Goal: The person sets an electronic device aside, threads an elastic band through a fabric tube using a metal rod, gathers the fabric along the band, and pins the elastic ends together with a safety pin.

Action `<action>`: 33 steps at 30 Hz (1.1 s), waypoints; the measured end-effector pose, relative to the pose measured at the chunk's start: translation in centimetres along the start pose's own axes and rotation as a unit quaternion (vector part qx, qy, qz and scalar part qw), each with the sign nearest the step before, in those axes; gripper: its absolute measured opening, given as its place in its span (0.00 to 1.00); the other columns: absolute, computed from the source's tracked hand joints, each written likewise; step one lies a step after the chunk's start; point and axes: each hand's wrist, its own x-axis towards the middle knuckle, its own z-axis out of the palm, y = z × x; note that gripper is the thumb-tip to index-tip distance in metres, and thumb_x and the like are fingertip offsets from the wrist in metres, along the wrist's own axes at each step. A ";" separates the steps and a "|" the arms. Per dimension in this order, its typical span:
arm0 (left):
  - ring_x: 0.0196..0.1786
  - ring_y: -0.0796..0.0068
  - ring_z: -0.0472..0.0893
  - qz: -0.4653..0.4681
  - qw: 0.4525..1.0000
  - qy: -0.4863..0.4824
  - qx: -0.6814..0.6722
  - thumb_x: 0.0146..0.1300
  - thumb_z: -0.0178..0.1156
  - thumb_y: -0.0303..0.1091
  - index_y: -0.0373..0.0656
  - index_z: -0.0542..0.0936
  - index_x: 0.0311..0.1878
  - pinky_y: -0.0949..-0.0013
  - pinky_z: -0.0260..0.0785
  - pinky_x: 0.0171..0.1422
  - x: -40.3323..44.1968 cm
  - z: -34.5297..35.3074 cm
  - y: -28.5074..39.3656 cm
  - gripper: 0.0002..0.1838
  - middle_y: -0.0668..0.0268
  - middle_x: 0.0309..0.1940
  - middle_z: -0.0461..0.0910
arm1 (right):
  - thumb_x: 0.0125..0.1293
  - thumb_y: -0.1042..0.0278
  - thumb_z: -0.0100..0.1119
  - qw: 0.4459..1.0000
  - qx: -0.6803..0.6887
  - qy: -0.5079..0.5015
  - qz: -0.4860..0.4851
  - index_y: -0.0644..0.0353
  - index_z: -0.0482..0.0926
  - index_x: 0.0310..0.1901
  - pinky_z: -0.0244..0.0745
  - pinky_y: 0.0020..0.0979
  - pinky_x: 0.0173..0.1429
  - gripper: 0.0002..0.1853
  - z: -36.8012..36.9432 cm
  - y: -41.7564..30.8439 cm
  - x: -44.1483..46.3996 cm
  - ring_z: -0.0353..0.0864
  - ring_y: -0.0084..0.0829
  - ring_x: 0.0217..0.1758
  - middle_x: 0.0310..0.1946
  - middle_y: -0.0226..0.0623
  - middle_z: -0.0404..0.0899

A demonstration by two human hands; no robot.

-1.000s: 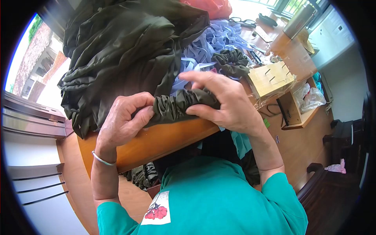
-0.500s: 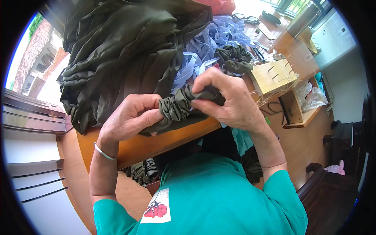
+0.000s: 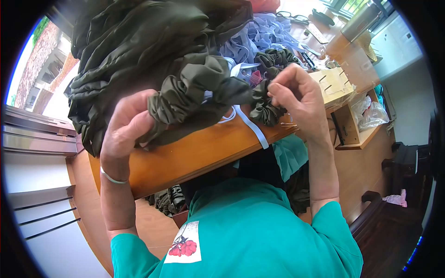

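My left hand [image 3: 127,125] pinches one end of a gathered dark green fabric band [image 3: 178,99], held above the table's front edge. The band's blurred right part reaches toward my right hand [image 3: 299,99]. That hand has thumb and fingertips together beside another gathered dark green piece [image 3: 266,111]; whatever is between them cannot be made out. Behind the hands lie a large heap of dark green fabric [image 3: 125,60] and a pile of pale blue straps [image 3: 264,34]. One pale strap [image 3: 252,127] hangs over the table edge.
The wooden table [image 3: 185,155] slopes across the view. To the right are a yellow block with metal pins [image 3: 331,85], an open drawer [image 3: 347,127] with plastic bags, and a metal cylinder [image 3: 359,23]. Glasses [image 3: 292,17] lie at the back.
My hands have moved apart, the left one leftward and the right one rightward. The bunched band has opened out between them, and the strap at the table edge has come into view.
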 end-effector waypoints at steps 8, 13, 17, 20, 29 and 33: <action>0.27 0.93 0.66 -0.083 0.989 -0.034 0.119 0.75 0.59 0.37 0.38 0.79 0.43 0.83 0.59 0.28 0.6 1.7 -0.9 0.11 0.80 0.27 0.72 | 0.59 0.69 0.74 0.933 -0.216 -0.014 -0.288 0.62 0.80 0.36 0.77 0.34 0.42 0.11 3.2 -1.0 0.4 0.81 0.39 0.37 0.33 0.38 0.80; 0.26 0.93 0.67 -0.100 0.990 -0.022 0.092 0.75 0.59 0.37 0.38 0.79 0.42 0.83 0.59 0.28 0.6 2.0 -1.1 0.11 0.79 0.27 0.72 | 0.62 0.73 0.70 0.936 -0.233 -0.003 -0.264 0.63 0.78 0.34 0.76 0.35 0.41 0.09 3.6 -0.7 0.7 0.80 0.38 0.36 0.32 0.37 0.79; 0.25 0.92 0.67 -0.104 0.988 -0.020 0.116 0.75 0.59 0.37 0.38 0.79 0.42 0.83 0.59 0.27 0.6 1.6 -1.0 0.11 0.79 0.26 0.72 | 0.65 0.72 0.68 0.949 -0.226 0.013 -0.217 0.65 0.78 0.35 0.76 0.32 0.42 0.08 2.4 0.2 0.5 0.80 0.35 0.36 0.33 0.38 0.79; 0.26 0.89 0.65 -0.123 0.985 0.005 0.122 0.72 0.60 0.36 0.34 0.79 0.38 0.80 0.56 0.27 0.6 2.0 -0.5 0.13 0.74 0.29 0.73 | 0.65 0.72 0.68 0.954 -0.211 -0.001 -0.212 0.64 0.78 0.38 0.77 0.32 0.48 0.08 2.2 1.0 0.0 0.82 0.35 0.40 0.37 0.39 0.81; 0.25 0.93 0.67 -0.080 0.995 -0.018 0.064 0.75 0.60 0.42 0.36 0.80 0.43 0.84 0.59 0.26 0.6 2.2 -0.5 0.16 0.78 0.26 0.73 | 0.59 0.74 0.68 0.982 -0.116 -0.029 -0.148 0.61 0.73 0.58 0.77 0.33 0.59 0.24 4.1 0.2 -0.2 0.84 0.33 0.48 0.44 0.39 0.82; 0.25 0.92 0.66 -0.073 0.996 -0.027 0.053 0.77 0.58 0.40 0.35 0.80 0.44 0.84 0.58 0.26 0.7 3.4 -0.4 0.15 0.78 0.27 0.74 | 0.58 0.80 0.61 0.990 -0.037 -0.029 -0.134 0.60 0.72 0.57 0.77 0.33 0.55 0.23 5.7 0.5 -0.3 0.83 0.31 0.43 0.39 0.39 0.80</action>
